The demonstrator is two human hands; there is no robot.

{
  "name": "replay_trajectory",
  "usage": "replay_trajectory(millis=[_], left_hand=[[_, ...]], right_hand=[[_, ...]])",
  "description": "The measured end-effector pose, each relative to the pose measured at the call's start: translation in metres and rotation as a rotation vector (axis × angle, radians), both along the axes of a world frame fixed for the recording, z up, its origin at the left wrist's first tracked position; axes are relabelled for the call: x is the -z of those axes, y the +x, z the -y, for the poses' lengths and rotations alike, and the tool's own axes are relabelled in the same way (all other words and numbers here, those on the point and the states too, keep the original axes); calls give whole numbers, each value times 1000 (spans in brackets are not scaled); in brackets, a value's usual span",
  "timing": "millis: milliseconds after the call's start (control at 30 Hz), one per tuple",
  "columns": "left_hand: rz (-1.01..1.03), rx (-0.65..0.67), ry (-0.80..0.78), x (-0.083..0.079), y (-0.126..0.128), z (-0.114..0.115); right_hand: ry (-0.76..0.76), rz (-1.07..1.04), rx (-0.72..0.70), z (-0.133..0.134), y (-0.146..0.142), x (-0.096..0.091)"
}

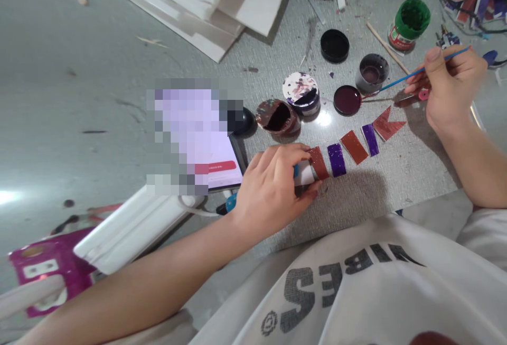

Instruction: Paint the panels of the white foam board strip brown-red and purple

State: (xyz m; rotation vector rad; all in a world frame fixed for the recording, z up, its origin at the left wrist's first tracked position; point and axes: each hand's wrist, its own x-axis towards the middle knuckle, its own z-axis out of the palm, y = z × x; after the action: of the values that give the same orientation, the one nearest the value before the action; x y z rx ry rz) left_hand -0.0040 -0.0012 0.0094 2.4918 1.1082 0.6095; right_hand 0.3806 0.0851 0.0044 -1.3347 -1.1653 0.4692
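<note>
My left hand (273, 189) is curled round a small white piece (304, 174) at the left end of a row of painted strips. The row holds a red strip (319, 162), a glittery purple strip (337, 159), another red strip (354, 147), a purple strip (371, 139) and a red angled piece (387, 123). My right hand (449, 89) pinches a thin blue paintbrush (400, 80); its tip reaches toward an open grey paint pot (372, 72) and a dark red lid (347, 100).
Other paint pots stand behind the strips: a green jar (409, 24), a black lid (335, 45), a smeared white-lidded pot (301, 93) and an open dark red pot (278, 117). A phone (198, 139) lies left. White foam boards (206, 1) pile at the back. A wooden stick (386, 47) lies near the green jar.
</note>
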Motion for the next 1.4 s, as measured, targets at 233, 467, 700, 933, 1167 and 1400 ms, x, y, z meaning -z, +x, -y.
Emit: replay_trajectory(millis=[233,467,700,933,1167,1400], left_hand=[[2,6,-12,0,0,0],[25,-3,-26,-1,1,0],[25,7,-1,-1,2,0],[21,-2,-29,-1,1,0],[7,7,-10,-2,2,-1],[13,15,-8,-4,2,0]], right_hand=[[36,-36,32,0,-3,-3],[-28,-57,-30,4,-5,-6],[-87,-111,-82,3,0,1],[-158,-169,-120,2,3,-4],[-254,-199,-156,1,4,-13],[-222,-201,-155,0,7,-8]])
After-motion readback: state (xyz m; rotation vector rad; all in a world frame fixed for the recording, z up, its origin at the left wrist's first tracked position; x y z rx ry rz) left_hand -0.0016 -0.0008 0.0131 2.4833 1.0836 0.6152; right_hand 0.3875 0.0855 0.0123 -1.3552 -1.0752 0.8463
